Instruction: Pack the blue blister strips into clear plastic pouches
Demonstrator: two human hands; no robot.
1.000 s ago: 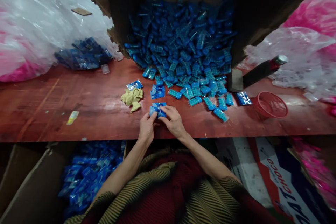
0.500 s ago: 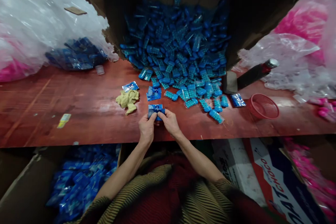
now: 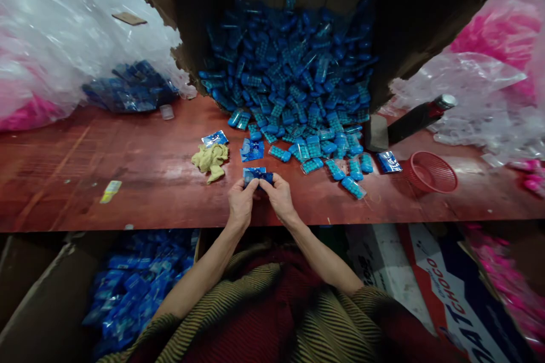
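Observation:
Near the table's front edge, my left hand and my right hand pinch a small blue printed packet between them, thumbs close together on its near side. The fingers behind it are hidden. Just beyond lies a flat blue wrapper. To its left are another blue wrapper and a crumpled yellow cloth. Several small clear bottles with blue caps and blue balls inside lie to the right, spilling from a heap.
A torn cardboard box holds the heap. On the right are a dark bottle, a red basket and a blue packet. Plastic bags stand left. Below the table, a box of blue packets sits left.
Both hands still hold the blue packet. Its upper face has tipped and my fingers have shifted around it. The whole view has moved slightly.

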